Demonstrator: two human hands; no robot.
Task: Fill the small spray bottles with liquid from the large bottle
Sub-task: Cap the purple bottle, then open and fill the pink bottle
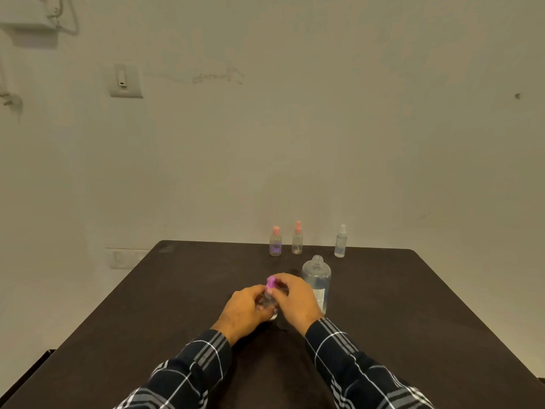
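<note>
A small clear spray bottle [269, 302] with a purple cap [271, 282] stands on the dark table [413, 320] in front of me. My left hand [244, 309] grips its body. My right hand [295, 299] pinches the purple cap from the right. Just behind my right hand stands the large clear bottle [317, 278], uncapped and holding liquid. At the far table edge stand three small bottles: one with a pink cap [275, 242], one with a pink sprayer [297, 239], one with a white sprayer [340, 242].
A plain wall rises right behind the table's far edge, with a switch plate [125, 81] high on the left. The table's left and right edges slope away towards me.
</note>
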